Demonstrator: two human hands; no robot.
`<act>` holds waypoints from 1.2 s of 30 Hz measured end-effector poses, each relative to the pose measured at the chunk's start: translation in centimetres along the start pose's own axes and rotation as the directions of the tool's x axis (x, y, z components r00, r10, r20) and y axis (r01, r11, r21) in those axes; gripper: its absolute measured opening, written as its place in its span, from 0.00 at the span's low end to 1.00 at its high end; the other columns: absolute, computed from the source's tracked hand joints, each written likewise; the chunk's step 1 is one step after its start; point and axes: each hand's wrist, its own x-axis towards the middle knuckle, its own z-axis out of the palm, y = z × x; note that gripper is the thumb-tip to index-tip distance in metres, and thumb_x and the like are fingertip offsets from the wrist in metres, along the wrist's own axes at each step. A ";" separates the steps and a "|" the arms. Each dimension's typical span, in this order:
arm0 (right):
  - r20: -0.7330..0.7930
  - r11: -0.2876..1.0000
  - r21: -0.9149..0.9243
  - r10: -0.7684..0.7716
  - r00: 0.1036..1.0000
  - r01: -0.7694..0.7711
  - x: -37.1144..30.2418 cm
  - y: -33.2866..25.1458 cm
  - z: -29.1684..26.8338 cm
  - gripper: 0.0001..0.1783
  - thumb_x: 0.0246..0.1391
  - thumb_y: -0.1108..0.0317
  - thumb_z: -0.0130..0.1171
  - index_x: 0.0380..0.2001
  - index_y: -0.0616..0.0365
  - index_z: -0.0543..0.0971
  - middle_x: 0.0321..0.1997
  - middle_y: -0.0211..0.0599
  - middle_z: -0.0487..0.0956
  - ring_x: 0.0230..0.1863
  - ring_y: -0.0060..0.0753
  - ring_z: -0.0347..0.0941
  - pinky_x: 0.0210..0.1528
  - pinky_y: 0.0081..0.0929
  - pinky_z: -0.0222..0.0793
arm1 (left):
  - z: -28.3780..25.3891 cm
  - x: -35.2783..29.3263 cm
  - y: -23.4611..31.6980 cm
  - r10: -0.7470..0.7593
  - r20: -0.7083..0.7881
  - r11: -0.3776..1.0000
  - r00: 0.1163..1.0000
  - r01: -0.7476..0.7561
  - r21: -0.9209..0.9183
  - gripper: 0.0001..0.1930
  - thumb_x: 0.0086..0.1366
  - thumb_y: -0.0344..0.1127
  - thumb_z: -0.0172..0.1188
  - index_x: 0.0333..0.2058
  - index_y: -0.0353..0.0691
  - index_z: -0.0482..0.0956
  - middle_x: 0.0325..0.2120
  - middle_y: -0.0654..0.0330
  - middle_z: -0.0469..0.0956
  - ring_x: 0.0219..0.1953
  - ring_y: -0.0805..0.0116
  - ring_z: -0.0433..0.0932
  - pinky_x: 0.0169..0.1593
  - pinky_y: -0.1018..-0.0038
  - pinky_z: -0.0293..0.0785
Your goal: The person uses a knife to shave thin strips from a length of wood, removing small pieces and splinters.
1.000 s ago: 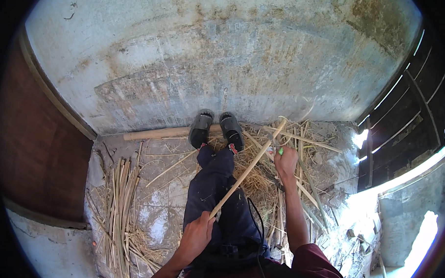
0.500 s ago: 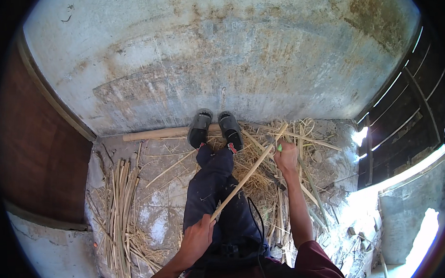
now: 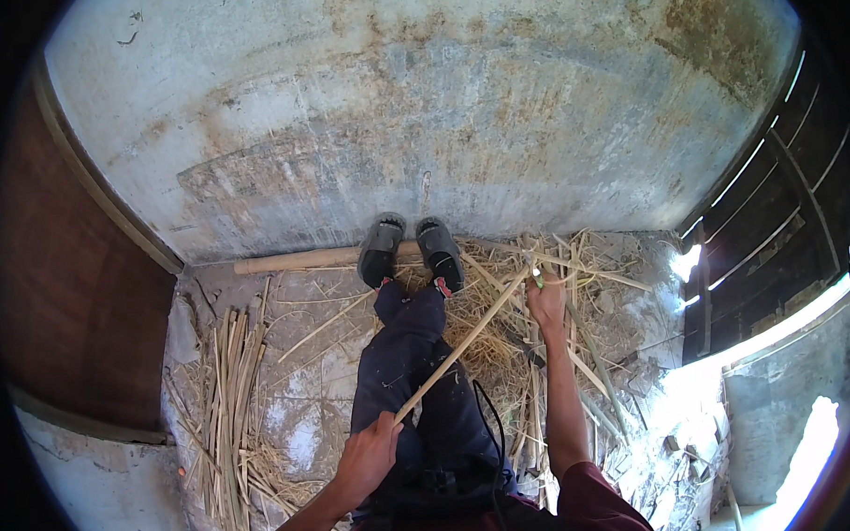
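Observation:
A long pale bamboo strip (image 3: 465,343) slants across my legs, its near end closed in my left hand (image 3: 368,459). Past my right knee, my right hand (image 3: 546,306) is wrapped round a small green-handled knife (image 3: 539,278). The knife's blade is hard to make out against the straw, with a bright glint near the grip. The strip's far end lies just left of the knife; whether the two touch, I cannot tell.
On the left lies a bundle of split bamboo strips (image 3: 231,403). Shavings (image 3: 484,343) and loose sticks litter the floor at right. A thick pole (image 3: 298,260) runs along the wall (image 3: 438,106) beside my shoes (image 3: 381,244). A dark slatted panel (image 3: 770,216) stands at right.
My left hand has drawn back slightly toward me with the bamboo strip, whose far end now sits lower, near the knife. My right hand has shifted slightly nearer, and the knife has turned.

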 end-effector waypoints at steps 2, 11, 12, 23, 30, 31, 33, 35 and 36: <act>-0.139 0.963 0.261 -0.027 0.990 0.063 0.0 -0.2 1.5 0.13 0.59 0.71 0.56 0.38 0.65 0.87 0.27 0.56 0.83 0.27 0.56 0.80 0.33 0.48 0.74 | 0.3 0.4 -0.4 0.017 -0.048 1.000 0.999 -0.017 0.011 0.12 0.82 0.38 0.55 0.41 0.35 0.67 0.32 0.40 0.84 0.31 0.31 0.84 0.33 0.42 0.80; 0.649 0.604 0.628 -0.060 0.758 -0.491 -4.2 -1.5 2.4 0.11 0.59 0.72 0.51 0.22 0.56 0.76 0.16 0.35 0.72 0.16 0.34 0.63 0.22 0.36 0.56 | 0.9 1.3 -1.9 -0.040 -0.015 0.977 0.999 0.036 -0.209 0.13 0.82 0.39 0.55 0.40 0.34 0.73 0.25 0.38 0.82 0.30 0.31 0.83 0.34 0.41 0.77; 0.391 0.815 0.563 -0.119 0.913 -0.135 -5.7 -1.8 3.1 0.09 0.59 0.72 0.52 0.26 0.60 0.79 0.18 0.42 0.75 0.17 0.39 0.68 0.23 0.38 0.61 | 1.3 1.9 -2.2 -0.039 -0.015 0.977 0.999 0.035 -0.210 0.13 0.82 0.39 0.55 0.40 0.34 0.73 0.25 0.38 0.82 0.30 0.31 0.83 0.34 0.41 0.77; 0.293 0.896 0.094 -0.441 0.849 0.433 -11.6 -14.8 -3.0 0.13 0.48 0.70 0.64 0.39 0.56 0.87 0.33 0.52 0.85 0.35 0.62 0.85 0.40 0.56 0.81 | -0.9 6.0 -0.4 -0.065 0.299 0.545 0.952 0.285 -0.788 0.19 0.88 0.48 0.45 0.44 0.38 0.74 0.20 0.69 0.64 0.17 0.80 0.63 0.21 0.76 0.71; 0.303 0.883 0.099 -0.466 0.831 0.459 -12.9 -15.7 -3.8 0.12 0.45 0.71 0.64 0.36 0.55 0.86 0.34 0.50 0.87 0.32 0.64 0.83 0.38 0.55 0.80 | -0.7 7.4 0.9 -0.031 0.315 0.471 0.948 0.292 -0.832 0.19 0.88 0.50 0.45 0.44 0.39 0.73 0.21 0.70 0.64 0.18 0.81 0.63 0.21 0.78 0.66; 0.289 0.874 0.113 -0.485 0.825 0.473 -13.0 -15.6 -3.8 0.12 0.46 0.70 0.65 0.37 0.54 0.86 0.33 0.47 0.86 0.32 0.60 0.84 0.38 0.54 0.80 | -0.6 7.4 0.8 -0.057 0.282 0.498 0.958 0.272 -0.823 0.18 0.88 0.49 0.46 0.44 0.40 0.73 0.22 0.70 0.64 0.18 0.81 0.63 0.21 0.78 0.64; 0.275 0.864 0.128 -0.503 0.819 0.488 -12.8 -15.5 -4.1 0.11 0.47 0.68 0.66 0.37 0.53 0.86 0.33 0.45 0.86 0.32 0.57 0.85 0.37 0.53 0.80 | -0.1 7.4 0.4 -0.081 0.247 0.526 0.966 0.252 -0.812 0.17 0.88 0.48 0.46 0.44 0.40 0.73 0.22 0.71 0.65 0.19 0.82 0.62 0.20 0.79 0.63; 0.256 0.859 0.140 -0.512 0.820 0.493 -12.3 -15.4 -4.5 0.12 0.48 0.69 0.65 0.38 0.52 0.86 0.33 0.46 0.86 0.33 0.58 0.85 0.37 0.53 0.80 | 0.5 7.2 0.0 -0.086 0.113 0.642 0.990 0.142 -0.754 0.16 0.87 0.46 0.48 0.45 0.39 0.74 0.22 0.69 0.68 0.20 0.80 0.65 0.24 0.78 0.65; 0.256 0.859 0.139 -0.511 0.820 0.492 -11.9 -15.3 -4.5 0.12 0.48 0.69 0.65 0.38 0.52 0.86 0.33 0.46 0.86 0.33 0.58 0.85 0.37 0.53 0.80 | 0.7 6.9 0.0 -0.085 0.114 0.642 0.990 0.142 -0.753 0.16 0.87 0.46 0.48 0.45 0.39 0.74 0.22 0.69 0.68 0.20 0.80 0.65 0.24 0.78 0.65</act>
